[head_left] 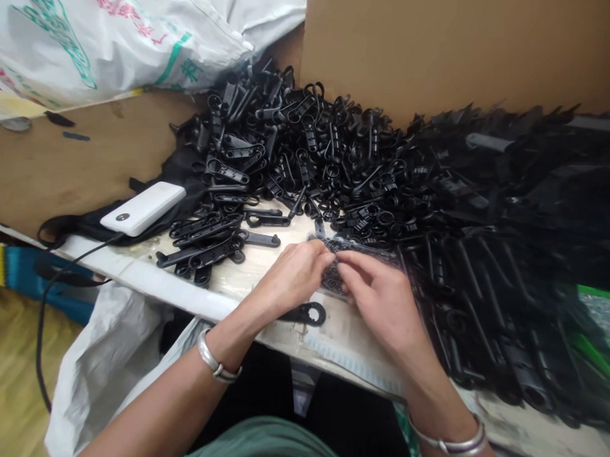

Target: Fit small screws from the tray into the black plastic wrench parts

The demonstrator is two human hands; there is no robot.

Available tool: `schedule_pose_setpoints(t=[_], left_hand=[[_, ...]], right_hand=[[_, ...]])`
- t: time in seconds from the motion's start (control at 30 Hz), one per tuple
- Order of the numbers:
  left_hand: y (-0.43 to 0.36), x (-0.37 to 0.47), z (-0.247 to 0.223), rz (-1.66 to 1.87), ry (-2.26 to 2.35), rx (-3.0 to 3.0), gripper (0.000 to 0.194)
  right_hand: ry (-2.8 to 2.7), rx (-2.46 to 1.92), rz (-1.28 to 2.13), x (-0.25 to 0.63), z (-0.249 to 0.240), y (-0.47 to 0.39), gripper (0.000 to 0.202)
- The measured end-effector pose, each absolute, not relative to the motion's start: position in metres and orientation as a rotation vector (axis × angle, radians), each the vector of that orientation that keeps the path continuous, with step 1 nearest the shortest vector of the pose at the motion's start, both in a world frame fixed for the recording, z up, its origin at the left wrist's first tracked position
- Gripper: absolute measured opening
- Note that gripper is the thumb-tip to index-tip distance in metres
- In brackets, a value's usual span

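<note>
My left hand (298,271) and my right hand (383,294) meet over the worktable, fingertips almost touching. Each is closed in a pinch; anything between the fingers is too small or hidden to make out. Directly beneath the fingertips sits a clear plastic container (371,251) with small dark pieces in it, partly covered by my hands. A black plastic arm with a ring end (315,314) lies under my left wrist near the table's front edge. To the left of my left hand, several similar black arms (214,242) are stacked loosely.
A large heap of black plastic parts (308,142) fills the table's back, against a cardboard wall (466,54). More long black parts (482,301) spread along the right. A white power bank (143,208) with a black cable (44,326) lies left. A printed white sack (116,35) hangs behind.
</note>
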State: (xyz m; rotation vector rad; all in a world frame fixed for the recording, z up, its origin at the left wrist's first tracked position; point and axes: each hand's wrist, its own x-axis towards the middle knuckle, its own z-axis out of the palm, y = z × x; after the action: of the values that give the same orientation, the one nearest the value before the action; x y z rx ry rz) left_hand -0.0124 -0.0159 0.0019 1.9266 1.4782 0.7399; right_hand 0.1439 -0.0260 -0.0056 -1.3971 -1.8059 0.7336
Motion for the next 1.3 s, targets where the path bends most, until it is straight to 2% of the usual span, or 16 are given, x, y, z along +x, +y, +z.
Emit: schedule_pose_setpoints(t=[0.1,0.17,0.33,0.53,0.77,0.93,1.03,1.2,1.3], left_hand=[[-0.015,-0.011,0.003,0.794,1.402,1.856,0.028],[-0.015,-0.009,0.003,0.813,1.363,1.824,0.029],[-0.014,-0.008,0.003,0.814,1.317,1.752,0.032],[-0.013,-0.010,-0.001,0.819,1.365,1.720,0.033],[-0.017,-0.009,0.002,0.785,1.409,1.768,0.035],[-0.022,-0.009,0.004,0.936,1.367,1.965,0.014],[-0.023,-0.009,0.002,1.013,1.276,2.046,0.019],[-0.022,-0.009,0.001,1.058,1.265,2.085,0.019],[-0.022,-0.008,0.002,1.048,1.313,2.020,0.019]], right_hand=[[-1.592,-1.437,1.118,0.146,-0.001,-0.025,0.027],[-1.519,-1.374,1.211,0.147,0.000,-0.024,0.027],[-1.505,-1.397,1.044,0.147,-0.001,-0.026,0.024],[-1.650,-1.486,0.824,0.149,-0.007,-0.024,0.030],[-1.550,-1.403,1.044,0.146,-0.003,-0.025,0.023],[-1.450,-1.377,1.211,0.149,0.001,-0.025,0.023],[-1.458,-1.326,1.304,0.151,0.002,-0.025,0.025],[-1.490,-1.340,1.288,0.152,0.004,-0.026,0.021],[-1.504,-1.400,1.151,0.150,0.002,-0.029,0.019]])
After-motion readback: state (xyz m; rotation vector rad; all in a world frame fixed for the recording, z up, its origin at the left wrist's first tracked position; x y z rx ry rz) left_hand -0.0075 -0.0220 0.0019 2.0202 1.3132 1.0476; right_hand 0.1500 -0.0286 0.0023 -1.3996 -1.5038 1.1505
